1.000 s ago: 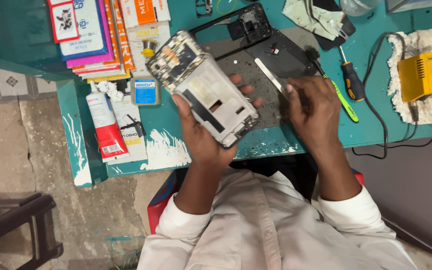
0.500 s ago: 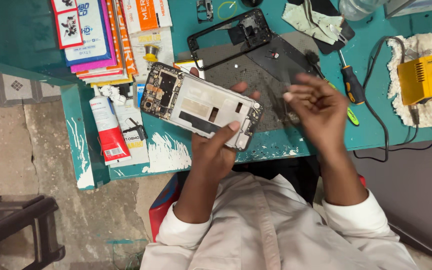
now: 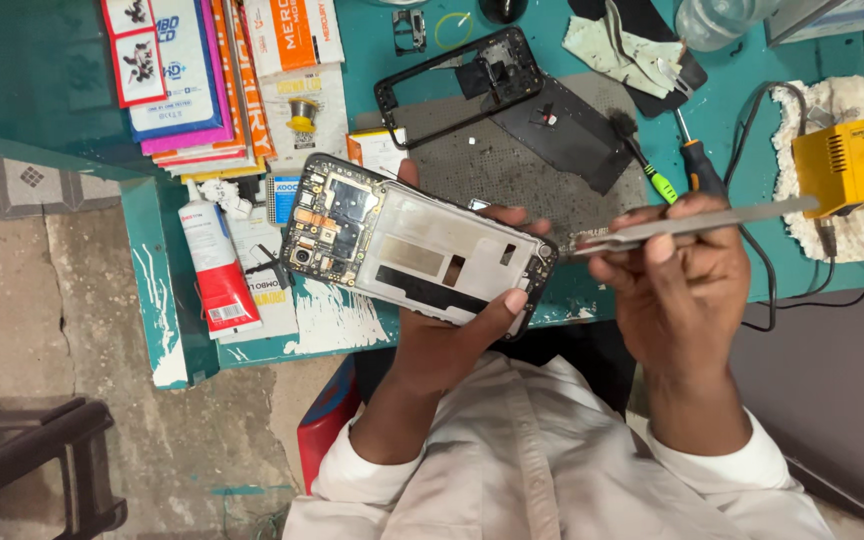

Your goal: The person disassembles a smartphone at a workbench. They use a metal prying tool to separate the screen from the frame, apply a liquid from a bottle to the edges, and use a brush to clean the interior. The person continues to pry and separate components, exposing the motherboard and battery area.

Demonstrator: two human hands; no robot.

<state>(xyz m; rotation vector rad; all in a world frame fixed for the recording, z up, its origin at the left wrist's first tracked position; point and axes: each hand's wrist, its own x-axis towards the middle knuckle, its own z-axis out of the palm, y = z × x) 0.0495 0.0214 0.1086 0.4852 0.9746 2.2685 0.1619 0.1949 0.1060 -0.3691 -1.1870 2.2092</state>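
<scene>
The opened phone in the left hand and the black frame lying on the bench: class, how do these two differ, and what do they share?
The opened phone is held above the bench in the left hand; the black frame lies flat on the grey mat.
The opened phone is filled: a circuit board and a silver plate show. The black frame is mostly a hollow outline.
The opened phone looks pale and metallic; the black frame is dark throughout.
Both are long, phone-shaped rectangles.

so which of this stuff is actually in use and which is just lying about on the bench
In use:
- opened phone, held in the left hand
- metal tweezers, held in the right hand

Lying about:
- black phone frame
- grey work mat
- screwdriver
- glue tube
- yellow soldering stand
- stacked packets
</scene>
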